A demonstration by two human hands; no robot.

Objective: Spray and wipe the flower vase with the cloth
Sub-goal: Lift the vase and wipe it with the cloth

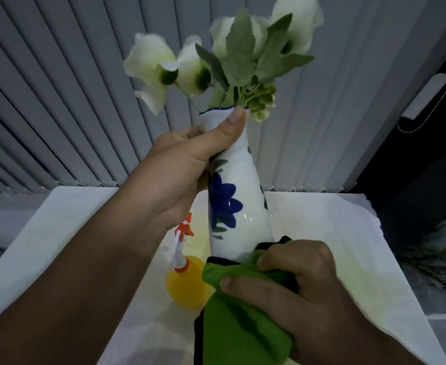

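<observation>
- The flower vase (239, 206), white ceramic painted with a blue flower, is lifted above the white-covered table (322, 233) and tilted, its white artificial flowers (216, 56) leaning toward the vertical blinds (58, 101).
- The left hand (179, 167) is wrapped around the vase's narrow neck, thumb pressed just under the blue rim.
- The right hand (295, 283) has its fingers curled over a bunched green cloth (243, 325), pressing it against the vase's lower body and base.
- The yellow spray bottle (185, 280) with its orange trigger stands on the table below the vase, untouched by either hand.
- To my eye the spraying is finished and wiping is under way at the bottom; the upper body and neck, covered by the left hand, look left to do. I can't make out any wetness on the glaze.
</observation>
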